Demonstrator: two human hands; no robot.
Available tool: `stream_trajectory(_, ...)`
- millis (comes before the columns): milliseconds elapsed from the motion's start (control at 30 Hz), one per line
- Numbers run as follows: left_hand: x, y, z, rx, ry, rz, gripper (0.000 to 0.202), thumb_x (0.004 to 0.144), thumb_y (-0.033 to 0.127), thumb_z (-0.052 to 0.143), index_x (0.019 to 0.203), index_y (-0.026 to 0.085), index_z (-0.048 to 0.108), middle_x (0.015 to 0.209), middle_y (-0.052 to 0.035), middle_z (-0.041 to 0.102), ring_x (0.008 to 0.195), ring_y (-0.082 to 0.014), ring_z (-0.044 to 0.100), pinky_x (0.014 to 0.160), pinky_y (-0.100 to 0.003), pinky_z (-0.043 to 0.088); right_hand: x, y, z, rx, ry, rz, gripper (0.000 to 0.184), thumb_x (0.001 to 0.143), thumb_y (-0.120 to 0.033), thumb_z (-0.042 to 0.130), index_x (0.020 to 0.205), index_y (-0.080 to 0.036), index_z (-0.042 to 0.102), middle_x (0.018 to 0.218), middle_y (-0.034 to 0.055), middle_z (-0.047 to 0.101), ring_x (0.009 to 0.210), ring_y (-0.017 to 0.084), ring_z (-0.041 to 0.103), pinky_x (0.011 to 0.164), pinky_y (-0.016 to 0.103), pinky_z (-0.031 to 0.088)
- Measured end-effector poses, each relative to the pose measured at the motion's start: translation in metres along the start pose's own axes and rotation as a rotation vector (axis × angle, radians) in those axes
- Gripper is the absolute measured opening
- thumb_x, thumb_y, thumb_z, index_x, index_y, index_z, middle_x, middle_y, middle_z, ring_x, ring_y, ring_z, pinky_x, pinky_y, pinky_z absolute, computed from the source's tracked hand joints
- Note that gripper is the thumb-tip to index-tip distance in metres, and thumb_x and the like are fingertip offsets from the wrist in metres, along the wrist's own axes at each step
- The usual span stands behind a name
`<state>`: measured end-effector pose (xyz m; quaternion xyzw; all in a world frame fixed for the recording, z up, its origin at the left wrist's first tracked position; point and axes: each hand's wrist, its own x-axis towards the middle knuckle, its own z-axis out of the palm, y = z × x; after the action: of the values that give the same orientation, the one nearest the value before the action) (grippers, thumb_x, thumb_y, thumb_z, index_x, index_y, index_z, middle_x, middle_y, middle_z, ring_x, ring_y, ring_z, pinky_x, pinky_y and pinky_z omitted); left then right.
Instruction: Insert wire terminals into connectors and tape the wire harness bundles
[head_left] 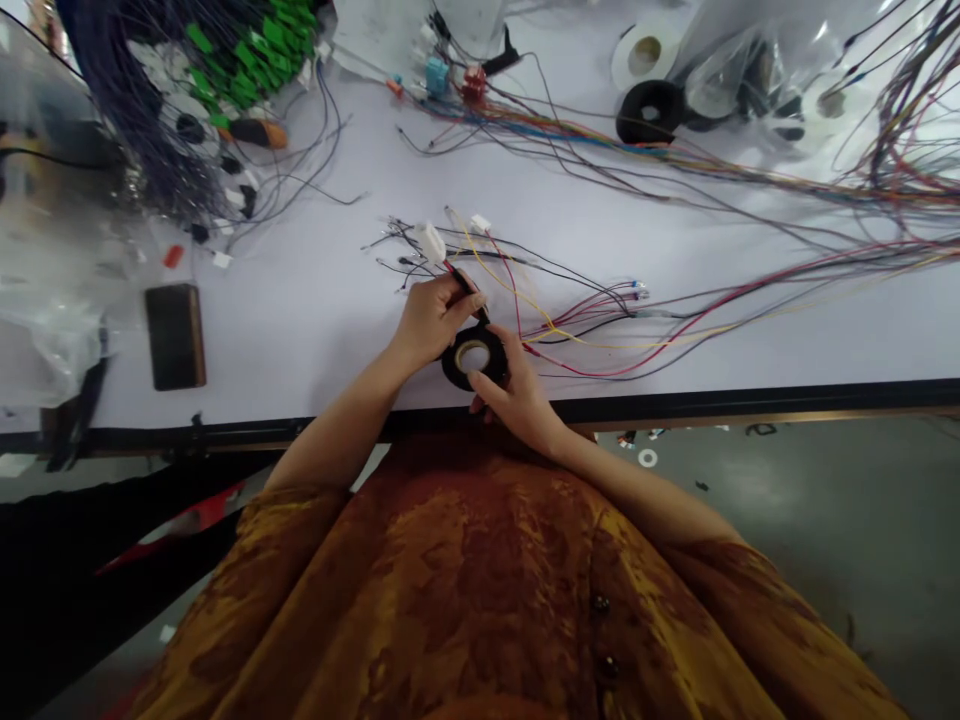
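In my right hand (521, 390) is a roll of black tape (451, 366), its thumb at the roll's inner ring. A short strip of tape runs up from the roll to my left hand (433, 318). The left thumb and fingers pinch a wire bundle (466, 284) partly covered in black, just below a white connector (430, 243). How the tape sits around the wires is hidden by the fingers. A smaller white connector (481, 224) on a red wire lies beyond the hands, near a yellow wire (495, 268) and several thin black leads.
Long wires (720, 170) stretch across the table to the right. A second black tape roll (649, 111) lies at the back. Dark wires with green connectors (259, 60) fill the back left, near an orange-handled tool (259, 133). A phone (175, 337) lies left, close to the table's dark front edge (712, 402).
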<state>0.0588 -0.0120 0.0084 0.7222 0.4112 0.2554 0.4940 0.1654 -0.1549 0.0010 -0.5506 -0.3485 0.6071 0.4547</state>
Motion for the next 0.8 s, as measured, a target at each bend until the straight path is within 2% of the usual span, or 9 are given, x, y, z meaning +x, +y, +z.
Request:
stream_trajectory(133, 0.001, 0.006, 0.003, -0.024, -0.009, -0.032, 0.014, 0.082, 0.028, 0.07, 0.072, 0.019, 0.066, 0.046, 0.0039, 0.054, 0.043, -0.0136, 0.054, 0.045, -0.023, 0.042, 0.011, 0.016, 0.008, 0.054, -0.114, -0.033, 0.08, 0.086, -0.038, 0.061, 0.151, -0.03, 0.016, 0.103, 0.0057, 0.064, 0.066, 0.014, 0.066, 0.044, 0.024, 0.054)
stream_trajectory(200, -0.007, 0.006, 0.006, -0.02, 0.004, -0.051, 0.012, 0.086, 0.029, 0.066, 0.079, 0.019, 0.066, 0.053, 0.0024, 0.06, 0.047, -0.0146, 0.059, 0.049, -0.025, 0.047, 0.016, 0.016, -0.001, 0.013, -0.148, -0.063, 0.072, 0.084, -0.04, 0.061, 0.147, -0.029, 0.028, 0.1, 0.0043, 0.064, 0.067, 0.014, 0.064, 0.047, 0.025, 0.054)
stream_trajectory(267, -0.021, 0.004, 0.01, 0.062, 0.023, 0.003, 0.011, 0.09, 0.029, 0.061, 0.091, 0.019, 0.066, 0.072, -0.002, 0.07, 0.062, -0.0172, 0.067, 0.06, -0.028, 0.055, 0.021, 0.009, -0.02, -0.082, -0.054, -0.103, 0.047, 0.086, -0.041, 0.058, 0.129, -0.023, 0.05, 0.088, 0.0022, 0.063, 0.063, 0.013, 0.061, 0.05, 0.025, 0.054)
stream_trajectory(333, -0.039, -0.002, 0.016, 0.207, 0.03, 0.128, 0.013, 0.093, 0.027, 0.057, 0.098, 0.019, 0.066, 0.092, -0.0067, 0.073, 0.086, -0.0203, 0.071, 0.078, -0.033, 0.058, 0.028, -0.001, -0.04, -0.147, 0.112, -0.133, 0.032, 0.089, -0.042, 0.054, 0.11, -0.019, 0.059, 0.084, 0.0022, 0.062, 0.061, 0.011, 0.059, 0.053, 0.025, 0.053)
stream_trajectory(400, -0.056, -0.013, 0.023, 0.315, 0.045, 0.263, 0.015, 0.095, 0.023, 0.052, 0.101, 0.02, 0.066, 0.103, -0.0096, 0.072, 0.1, -0.0213, 0.069, 0.091, -0.037, 0.055, 0.04, -0.01, -0.053, -0.181, 0.184, -0.118, 0.03, 0.088, -0.042, 0.055, 0.106, -0.018, 0.058, 0.09, 0.0038, 0.064, 0.062, 0.011, 0.059, 0.052, 0.025, 0.051)
stream_trajectory(500, -0.074, -0.035, 0.033, 0.35, 0.08, 0.413, 0.017, 0.097, 0.024, 0.05, 0.104, 0.021, 0.065, 0.111, -0.0113, 0.069, 0.106, -0.021, 0.067, 0.093, -0.038, 0.056, 0.065, -0.017, -0.053, -0.309, 0.102, -0.104, 0.037, 0.083, -0.044, 0.06, 0.111, -0.019, 0.055, 0.096, 0.0046, 0.065, 0.071, 0.014, 0.062, 0.059, 0.027, 0.052)
stream_trajectory(567, -0.079, -0.048, 0.037, 0.354, 0.073, 0.438, 0.017, 0.096, 0.026, 0.05, 0.105, 0.022, 0.064, 0.118, -0.0119, 0.066, 0.112, -0.0217, 0.065, 0.095, -0.04, 0.056, 0.082, -0.016, -0.046, -0.458, 0.084, -0.15, 0.038, 0.08, -0.042, 0.063, 0.108, -0.018, 0.056, 0.096, 0.005, 0.065, 0.084, 0.018, 0.062, 0.072, 0.032, 0.053)
stream_trajectory(633, -0.079, -0.056, 0.039, 0.35, 0.084, 0.411, 0.017, 0.096, 0.028, 0.05, 0.102, 0.021, 0.064, 0.121, -0.012, 0.065, 0.115, -0.0218, 0.063, 0.097, -0.041, 0.055, 0.095, -0.012, -0.04, -0.572, 0.134, -0.184, 0.035, 0.077, -0.037, 0.064, 0.106, -0.018, 0.056, 0.096, 0.0052, 0.064, 0.091, 0.021, 0.06, 0.081, 0.036, 0.051)
stream_trajectory(800, -0.072, -0.054, 0.037, 0.312, 0.241, 0.353, 0.015, 0.097, 0.029, 0.047, 0.092, 0.021, 0.059, 0.106, -0.011, 0.065, 0.105, -0.0208, 0.062, 0.094, -0.041, 0.053, 0.098, -0.011, -0.046, -0.617, 0.329, -0.19, 0.039, 0.079, -0.029, 0.059, 0.116, -0.019, 0.05, 0.092, 0.0046, 0.061, 0.084, 0.02, 0.058, 0.081, 0.038, 0.05)
